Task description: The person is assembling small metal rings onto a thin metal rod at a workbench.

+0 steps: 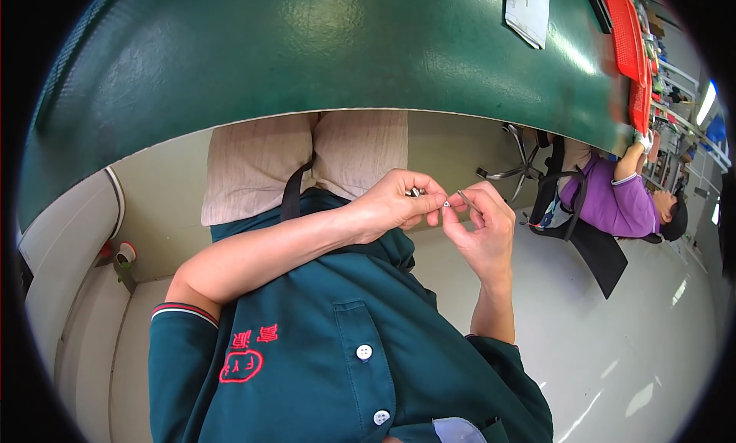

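My left hand [395, 205] is raised in front of my chest, fingers pinched on small metal parts [416, 191] with a tiny silvery piece [446, 204] at the fingertips. My right hand [483, 228] meets it from the right and pinches a thin metal pin [464, 199] that points toward the left fingertips. Both hands hover over my lap, below the edge of the green table [307, 52]. My dark green shirt fills the lower part of the view.
A white paper [527, 9] and red trays [629, 40] lie on the green table at the far right. A co-worker in a purple top [613, 201] sits on a chair [583, 236] at the right. A grey floor [629, 343] lies below.
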Available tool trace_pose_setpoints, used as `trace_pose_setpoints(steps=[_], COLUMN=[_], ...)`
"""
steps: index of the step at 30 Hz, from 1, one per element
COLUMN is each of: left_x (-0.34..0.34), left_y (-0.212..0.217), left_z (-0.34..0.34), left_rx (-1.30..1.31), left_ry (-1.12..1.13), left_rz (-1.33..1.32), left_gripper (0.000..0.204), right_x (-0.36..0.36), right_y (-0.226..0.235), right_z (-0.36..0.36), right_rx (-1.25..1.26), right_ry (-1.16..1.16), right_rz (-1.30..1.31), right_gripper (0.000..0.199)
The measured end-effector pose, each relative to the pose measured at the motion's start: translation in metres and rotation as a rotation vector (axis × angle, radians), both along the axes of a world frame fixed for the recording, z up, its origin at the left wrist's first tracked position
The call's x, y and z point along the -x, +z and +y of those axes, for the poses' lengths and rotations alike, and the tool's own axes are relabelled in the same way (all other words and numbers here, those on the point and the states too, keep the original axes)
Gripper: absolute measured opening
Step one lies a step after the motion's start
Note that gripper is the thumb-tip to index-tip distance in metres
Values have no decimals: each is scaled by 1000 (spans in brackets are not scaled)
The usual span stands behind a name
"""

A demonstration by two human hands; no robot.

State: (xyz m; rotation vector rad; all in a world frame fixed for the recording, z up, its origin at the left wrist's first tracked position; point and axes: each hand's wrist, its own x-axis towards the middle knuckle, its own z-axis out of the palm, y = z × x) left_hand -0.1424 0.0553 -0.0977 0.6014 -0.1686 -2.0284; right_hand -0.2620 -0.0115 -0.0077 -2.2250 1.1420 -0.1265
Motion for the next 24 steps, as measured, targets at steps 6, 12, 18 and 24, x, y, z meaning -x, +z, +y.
trace_pose_setpoints(steps=[6,12,18,24], left_x=[-2,-3,-2,-5], left_y=[-2,-3,-3,0], left_z=[-1,0,0,1], left_rx=[-48,-57,-28,60], left_ry=[-44,-29,-17,-45], left_rz=[149,170,125,-13], left_gripper=[15,17,18,16], right_x=[-2,12,17,19], right_y=[0,-9,-15,-15], right_z=[0,-6,-5,-7], right_rx=[-49,-248,-460,-743], right_ry=[-25,-104,-259,-346], right_rz=[-55,-141,-256,-403], right_gripper=[14,13,11,8])
